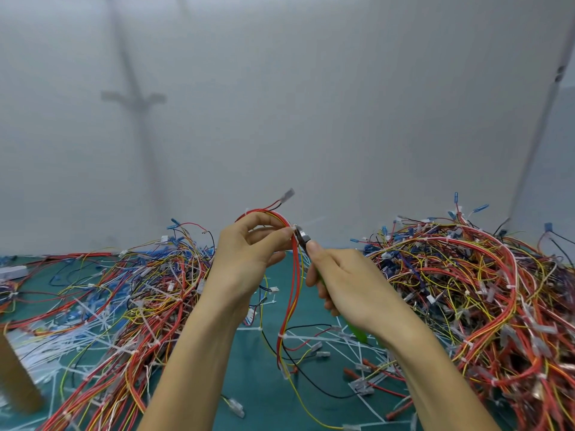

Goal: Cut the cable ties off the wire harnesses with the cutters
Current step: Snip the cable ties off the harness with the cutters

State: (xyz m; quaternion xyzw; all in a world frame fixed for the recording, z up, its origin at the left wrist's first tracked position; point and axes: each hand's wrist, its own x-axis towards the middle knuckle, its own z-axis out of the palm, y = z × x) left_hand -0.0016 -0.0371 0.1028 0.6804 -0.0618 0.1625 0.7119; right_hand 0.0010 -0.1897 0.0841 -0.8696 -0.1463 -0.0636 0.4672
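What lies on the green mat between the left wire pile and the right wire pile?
In the head view, the green mat there holds cut white cable ties, a few loose wires, and both hands holding a red-and-yellow harness.

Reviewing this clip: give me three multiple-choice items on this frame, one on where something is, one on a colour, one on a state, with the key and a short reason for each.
1. Where is the taller heap of loose coloured wire harnesses?
A. To the person's right
B. Behind the left hand
C. On the floor

2. What colour are the handles of the metal-nosed cutters?
A. Black
B. Green
C. Orange

3. What is the state of the red and yellow wire harness in the left hand?
A. Lying flat on the teal mat
B. Coiled inside a box
C. Held up, its lower end trailing to the teal mat

Key: 1 A, the tall heap fills the right side. 2 B, green shows below the right hand. 3 C, the fingers pinch it near its top and its wires hang down.
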